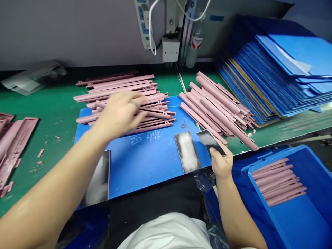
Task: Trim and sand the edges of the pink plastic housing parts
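Note:
My left hand [120,112] reaches over a heap of long pink plastic strips [124,98] lying partly on a blue board [153,155]. Its fingers are smeared by motion, so I cannot tell if they hold a strip. My right hand [221,162] is closed on a flat dark blade [211,141] near the board's right edge. A second heap of pink strips [215,107] lies just beyond that hand.
A blue bin [298,221] at lower right holds several pink strips [278,181]. Stacked blue sheets [280,72] fill the back right. Pink parts [12,145] lie at the far left on the green table [52,114]. A grey pad [187,152] rests on the board.

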